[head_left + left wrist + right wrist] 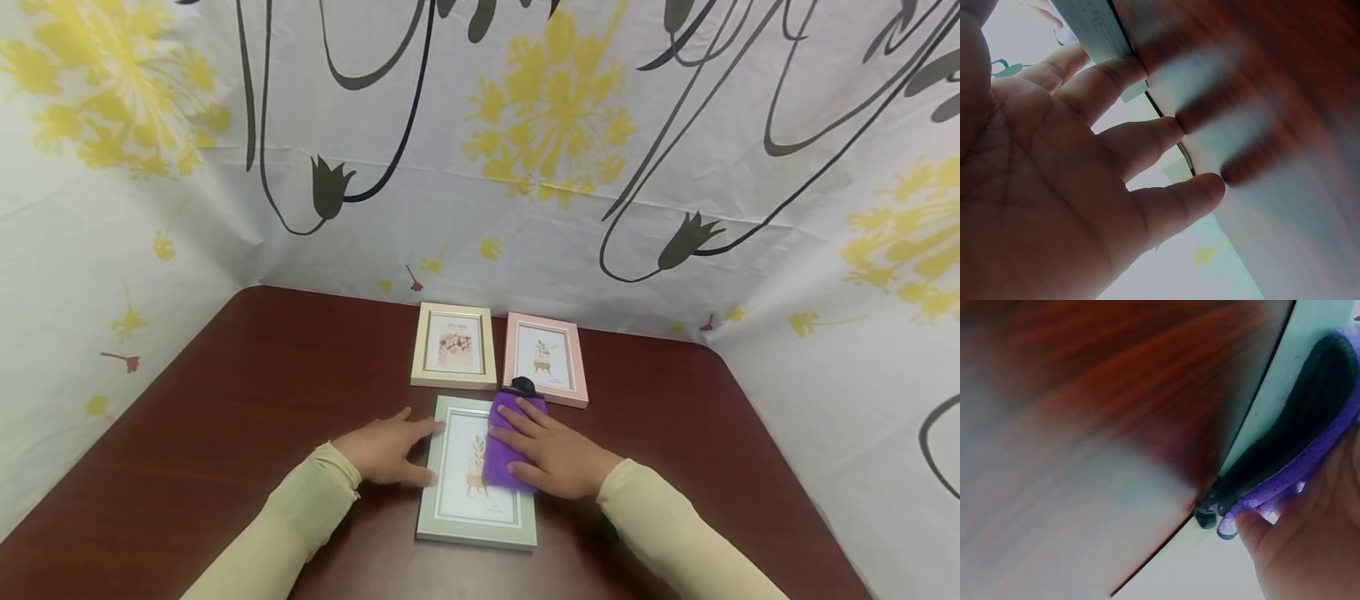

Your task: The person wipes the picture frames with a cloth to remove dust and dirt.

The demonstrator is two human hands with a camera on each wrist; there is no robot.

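A pale green picture frame (pixel 476 533) with a plant print lies flat on the table. My left hand (pixel 386 450) is at its left side, thumb and forefinger reaching the border. Its fingers are extended and spread in the left wrist view, close to the tabletop. On the frame's right side is a purple plush pad (pixel 498 467) with a small black fitting at its far end. My right hand (pixel 562 458) lies over this pad with fairly straight fingers. From the right wrist, a dark face (pixel 1297 425) of the pad shows against the green border.
Behind the green frame lie a cream picture frame (pixel 416 350) and, to its right, a pink picture frame (pixel 576 358). The dark red-brown table (pixel 315 358) has rounded far corners. White flower-patterned sheeting (pixel 465 233) surrounds it at the back and sides.
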